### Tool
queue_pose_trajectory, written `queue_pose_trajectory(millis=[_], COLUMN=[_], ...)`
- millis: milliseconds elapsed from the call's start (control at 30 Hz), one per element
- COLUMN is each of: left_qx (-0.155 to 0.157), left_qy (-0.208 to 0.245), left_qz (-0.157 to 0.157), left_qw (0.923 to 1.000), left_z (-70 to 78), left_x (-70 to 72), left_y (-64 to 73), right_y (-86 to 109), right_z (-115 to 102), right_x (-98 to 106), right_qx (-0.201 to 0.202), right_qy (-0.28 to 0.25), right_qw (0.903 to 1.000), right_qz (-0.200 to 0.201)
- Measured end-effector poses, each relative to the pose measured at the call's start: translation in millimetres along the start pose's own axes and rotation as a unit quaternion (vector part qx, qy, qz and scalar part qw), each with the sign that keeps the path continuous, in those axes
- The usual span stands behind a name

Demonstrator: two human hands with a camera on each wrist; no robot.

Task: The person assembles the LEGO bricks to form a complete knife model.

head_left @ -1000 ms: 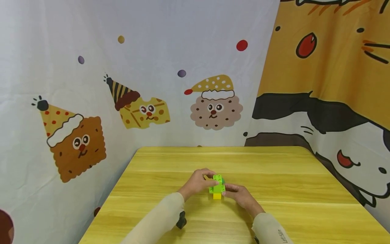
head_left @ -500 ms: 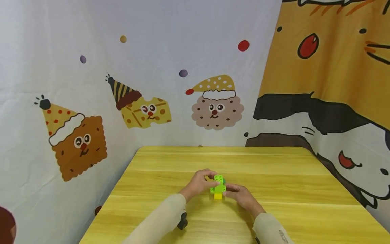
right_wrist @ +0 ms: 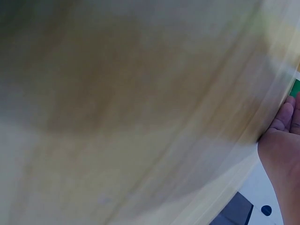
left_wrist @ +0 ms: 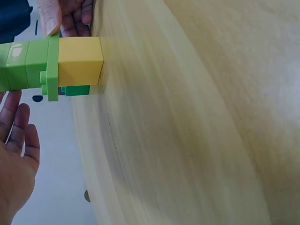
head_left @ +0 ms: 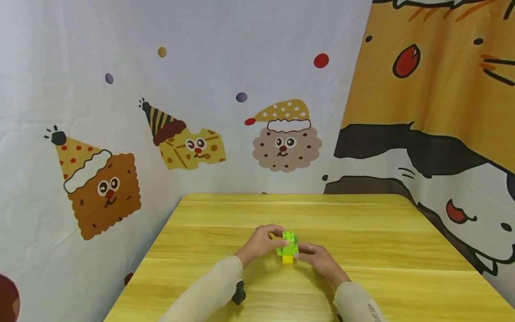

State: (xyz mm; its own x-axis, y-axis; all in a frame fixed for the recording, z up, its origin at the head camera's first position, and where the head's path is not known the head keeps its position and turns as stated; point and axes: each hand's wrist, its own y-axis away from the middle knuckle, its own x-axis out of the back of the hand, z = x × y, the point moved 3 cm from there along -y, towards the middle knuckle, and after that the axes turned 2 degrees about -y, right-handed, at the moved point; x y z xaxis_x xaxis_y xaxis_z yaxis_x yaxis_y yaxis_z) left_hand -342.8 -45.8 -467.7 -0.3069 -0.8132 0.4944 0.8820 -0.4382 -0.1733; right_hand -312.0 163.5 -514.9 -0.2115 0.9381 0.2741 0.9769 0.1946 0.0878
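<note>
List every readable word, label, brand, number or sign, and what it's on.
"Let'sSlim", probably: sideways on the right sleeve; small, last letters uncertain.
Pale mark on the green bricks: unreadable, maybe just glare.
No lettering visible on the yellow brick, table or cartoon-printed backdrop.

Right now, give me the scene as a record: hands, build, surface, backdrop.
left_hand: left hand grips upper light green bricks, thumb on the near side
right_hand: right hand pinches the wider light green piece at its right side
build: upright; light green bricks above a yellow block
extra_piece: dark green piece, partly hidden, beside the yellow block in the left wrist view; attachment unclear
surface: wood-grain table
backdrop: curtain with cartoon figures
</note>
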Motion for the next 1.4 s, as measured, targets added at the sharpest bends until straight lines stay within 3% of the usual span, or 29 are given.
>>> queue_pose_trajectory(millis=[700,967,1167,1400], left_qx=[-0.019,-0.010,0.007,0.030], left_qy=[-0.039,-0.026,0.001,-0.008], left_qz=[0.004,0.002,0.020,0.041], left_qw=[0.9990,0.9996,0.9998,0.9987], left_z=[-1.2,-1.4,-8.7,-25.6], left_x=[0.9,2.1,12.2,29.5], left_y=[0.1,0.9,-2.5,-12.8], right_y=[0.3,-0.4,-2.3,-3.0], right_z=[0,0,2,3], right_x=[0,1,0,0], right_qx=[-0.005,0.001,0.002,-0.002], right_qy=[-0.004,0.002,0.000,0.000], right_qw=[1.0000,1.0000,1.0000,1.0000], right_qz=[-0.005,-0.001,0.002,0.008])
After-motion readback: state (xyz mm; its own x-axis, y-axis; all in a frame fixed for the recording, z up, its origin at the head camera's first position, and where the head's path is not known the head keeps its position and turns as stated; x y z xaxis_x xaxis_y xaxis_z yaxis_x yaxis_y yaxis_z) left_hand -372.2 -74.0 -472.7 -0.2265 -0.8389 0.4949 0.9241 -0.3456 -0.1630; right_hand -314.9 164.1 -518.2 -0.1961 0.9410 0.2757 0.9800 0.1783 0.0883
